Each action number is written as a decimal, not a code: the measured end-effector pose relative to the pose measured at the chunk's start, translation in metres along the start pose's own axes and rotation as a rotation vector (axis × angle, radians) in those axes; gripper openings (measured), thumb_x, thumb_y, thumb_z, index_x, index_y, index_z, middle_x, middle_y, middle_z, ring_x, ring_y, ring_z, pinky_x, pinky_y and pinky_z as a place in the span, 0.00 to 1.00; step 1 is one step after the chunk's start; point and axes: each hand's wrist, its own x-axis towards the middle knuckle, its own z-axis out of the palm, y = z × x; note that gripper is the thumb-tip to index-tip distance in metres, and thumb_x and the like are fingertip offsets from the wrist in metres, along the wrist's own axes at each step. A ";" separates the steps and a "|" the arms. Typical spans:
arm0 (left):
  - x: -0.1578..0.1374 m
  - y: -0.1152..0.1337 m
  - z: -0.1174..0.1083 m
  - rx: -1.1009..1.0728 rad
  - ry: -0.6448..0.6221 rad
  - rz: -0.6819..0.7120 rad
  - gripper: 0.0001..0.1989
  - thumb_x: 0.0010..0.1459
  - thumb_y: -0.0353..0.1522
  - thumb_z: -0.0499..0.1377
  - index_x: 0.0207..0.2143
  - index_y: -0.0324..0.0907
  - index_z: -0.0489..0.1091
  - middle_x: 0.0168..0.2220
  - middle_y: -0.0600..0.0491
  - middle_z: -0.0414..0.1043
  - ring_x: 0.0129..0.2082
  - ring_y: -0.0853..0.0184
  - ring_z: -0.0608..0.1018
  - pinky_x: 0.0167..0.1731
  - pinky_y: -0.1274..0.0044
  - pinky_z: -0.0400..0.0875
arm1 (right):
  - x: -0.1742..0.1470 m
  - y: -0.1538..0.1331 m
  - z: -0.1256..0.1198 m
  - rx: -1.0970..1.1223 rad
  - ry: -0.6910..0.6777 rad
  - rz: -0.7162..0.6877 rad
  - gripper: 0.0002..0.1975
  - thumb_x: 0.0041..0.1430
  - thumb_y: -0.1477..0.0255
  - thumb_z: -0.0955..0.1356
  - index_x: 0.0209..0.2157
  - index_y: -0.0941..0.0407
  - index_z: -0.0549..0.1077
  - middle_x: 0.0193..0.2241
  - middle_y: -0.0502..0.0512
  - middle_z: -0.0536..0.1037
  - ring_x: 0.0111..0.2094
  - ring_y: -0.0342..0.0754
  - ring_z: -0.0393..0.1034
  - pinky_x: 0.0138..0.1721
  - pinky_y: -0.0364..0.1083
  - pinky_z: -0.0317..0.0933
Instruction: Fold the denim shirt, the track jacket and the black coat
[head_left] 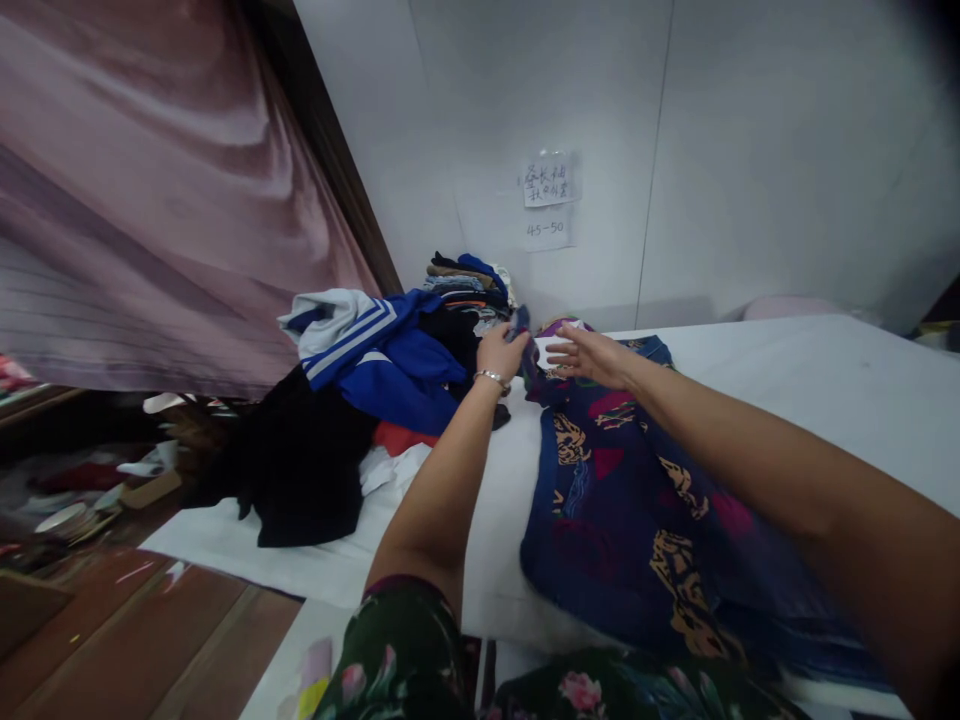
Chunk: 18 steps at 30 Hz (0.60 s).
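Note:
A dark blue patterned garment point(592, 490) with tan and magenta motifs lies spread on the white-covered table, partly under my right forearm. At its far left part, my left hand point(501, 352) is closed on a bunched bit of its cloth, lifted off the table. My right hand point(589, 358) hovers over the garment's far end, fingers stretched out and apart, holding nothing. Part of the garment's right side is hidden by my right arm.
Left of my hands is a heap with a blue jacket point(405, 360) and black clothing point(307, 460). Behind it rises a folded clothes stack point(465, 280). Paper notes point(550, 180) hang on the wall. A pink curtain point(150, 180) hangs at the left above the table point(810, 390).

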 end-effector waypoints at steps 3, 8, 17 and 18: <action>-0.001 0.026 0.024 -0.231 -0.171 0.078 0.21 0.48 0.34 0.63 0.46 0.41 0.72 0.41 0.50 0.75 0.40 0.64 0.75 0.42 0.75 0.66 | 0.018 -0.018 0.006 0.050 0.000 -0.055 0.16 0.62 0.58 0.62 0.38 0.56 0.70 0.34 0.56 0.77 0.32 0.46 0.72 0.35 0.47 0.68; -0.016 0.033 0.043 -0.698 -0.412 -0.038 0.31 0.49 0.29 0.61 0.57 0.41 0.60 0.48 0.47 0.73 0.42 0.66 0.76 0.43 0.73 0.68 | 0.034 -0.018 -0.007 0.034 0.323 -0.087 0.02 0.56 0.75 0.67 0.30 0.58 0.68 0.20 0.49 0.72 0.20 0.43 0.67 0.26 0.45 0.66; -0.154 -0.047 0.044 0.029 -0.527 -0.256 0.22 0.52 0.37 0.59 0.50 0.41 0.69 0.48 0.46 0.73 0.45 0.60 0.74 0.45 0.73 0.65 | 0.039 -0.072 -0.067 0.150 0.511 -0.196 0.04 0.57 0.79 0.63 0.29 0.59 0.69 0.20 0.49 0.72 0.23 0.43 0.69 0.30 0.46 0.69; -0.168 -0.053 0.044 0.087 -0.555 -0.281 0.25 0.53 0.38 0.59 0.53 0.40 0.66 0.50 0.44 0.71 0.45 0.60 0.74 0.44 0.73 0.65 | 0.041 -0.079 -0.075 0.149 0.541 -0.226 0.05 0.57 0.79 0.63 0.29 0.59 0.69 0.20 0.49 0.72 0.23 0.43 0.69 0.30 0.46 0.69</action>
